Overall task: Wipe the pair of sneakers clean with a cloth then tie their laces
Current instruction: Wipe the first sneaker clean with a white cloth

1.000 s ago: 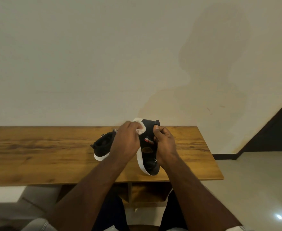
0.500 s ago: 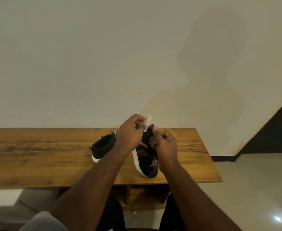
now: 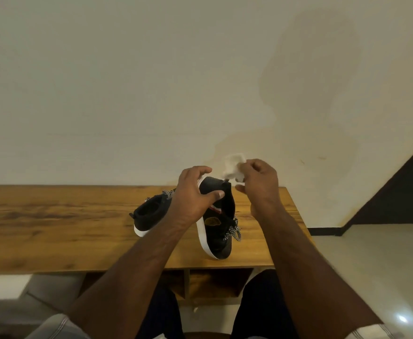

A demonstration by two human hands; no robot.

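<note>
Wiping step underway: left hand [image 3: 195, 192] grips the tipped sneaker [image 3: 216, 228] on the desk [image 3: 53, 228]; right hand [image 3: 259, 184] pinches the cloth [image 3: 232, 167] just above its heel. Next, press cloth down.

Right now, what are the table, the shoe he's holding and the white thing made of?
The table looks like wood or wood-look laminate: brown grain streaks, smooth matte top. The held sneaker seems black fabric or soft synthetic, dull, with a white sole that looks like rubber. The white cloth looks soft and thin, cloth or maybe a wipe: it crumples in the right hand.
</note>
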